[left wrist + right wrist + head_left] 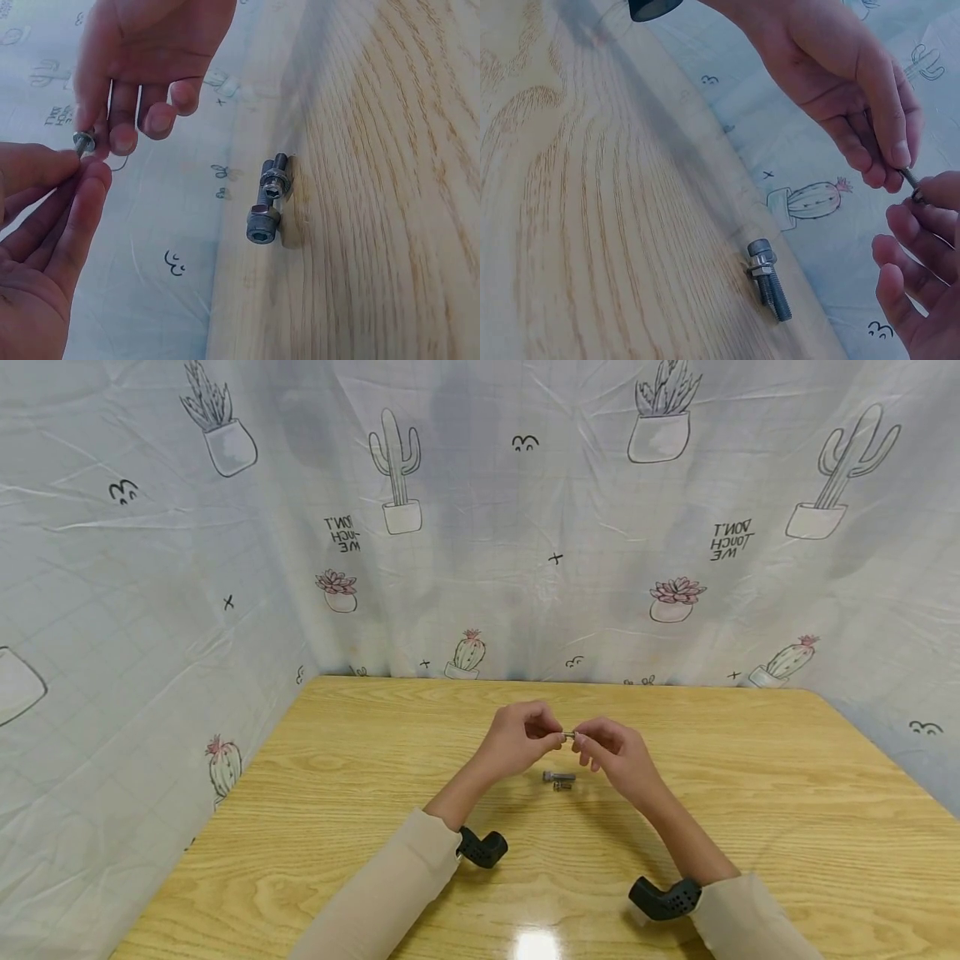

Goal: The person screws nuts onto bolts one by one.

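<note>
My left hand (517, 742) pinches the shank of a small metal bolt (80, 145) between thumb and fingertips, above the table. At the bolt's wider, ring-like end, my right hand (618, 758) pinches with thumb and index finger, its other fingers loosely bent. Whether that end is a head, a nut or a washer is unclear, as fingertips partly cover it. Below the hands, a larger socket-head bolt (261, 227) with a nut on it lies on the table. Touching or close beside it is a shorter socket-head bolt (274, 184) carrying a ring-shaped piece.
The wood-grain table (360, 777) spreads around both hands. A pale cloth (480, 577) printed with cacti hangs behind it and at the sides. Black curved mounts sit at the left wrist (483, 848) and right wrist (663, 900), low over the table.
</note>
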Demonstrator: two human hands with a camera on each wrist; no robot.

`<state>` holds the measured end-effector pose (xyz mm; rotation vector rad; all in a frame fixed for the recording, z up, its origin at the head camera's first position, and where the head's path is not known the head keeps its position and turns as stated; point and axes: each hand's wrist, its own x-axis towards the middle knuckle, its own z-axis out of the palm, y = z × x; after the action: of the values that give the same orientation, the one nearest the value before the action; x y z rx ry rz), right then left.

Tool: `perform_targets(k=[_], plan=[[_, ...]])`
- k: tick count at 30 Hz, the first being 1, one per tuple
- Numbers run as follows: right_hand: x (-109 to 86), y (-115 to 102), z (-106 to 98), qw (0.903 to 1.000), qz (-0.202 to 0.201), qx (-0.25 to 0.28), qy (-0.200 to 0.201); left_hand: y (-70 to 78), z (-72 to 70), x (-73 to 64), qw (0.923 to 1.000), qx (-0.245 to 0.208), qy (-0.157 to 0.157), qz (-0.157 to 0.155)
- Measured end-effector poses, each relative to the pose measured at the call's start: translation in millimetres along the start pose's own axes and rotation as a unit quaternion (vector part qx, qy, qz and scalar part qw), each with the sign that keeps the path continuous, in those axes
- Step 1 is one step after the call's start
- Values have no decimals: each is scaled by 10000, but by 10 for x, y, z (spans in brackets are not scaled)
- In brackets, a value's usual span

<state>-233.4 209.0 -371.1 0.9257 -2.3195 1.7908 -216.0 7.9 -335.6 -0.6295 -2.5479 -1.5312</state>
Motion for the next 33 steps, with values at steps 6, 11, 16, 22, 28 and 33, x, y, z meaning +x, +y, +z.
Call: perform_targets(k=[6, 11, 16, 22, 28, 33], plan=[[27, -31, 13, 9998, 82, 189, -71, 37, -14, 5, 9991, -163, -229, 323], [58, -39, 36, 9989, 438, 141, -103, 35, -20, 26, 9985, -116, -362, 386], [83, -22, 52, 9990, 382, 191, 101, 16, -50, 39, 9997, 41, -161, 162], [86, -11, 55, 9998, 85, -35, 181, 12, -76, 43, 10000, -73, 38, -34], [88, -25, 42, 9998, 79, -52, 172, 0, -79, 56, 9999, -148, -4, 3], [90, -42, 42, 9997, 101, 139, 166, 18, -80, 57, 9997, -168, -112, 160]])
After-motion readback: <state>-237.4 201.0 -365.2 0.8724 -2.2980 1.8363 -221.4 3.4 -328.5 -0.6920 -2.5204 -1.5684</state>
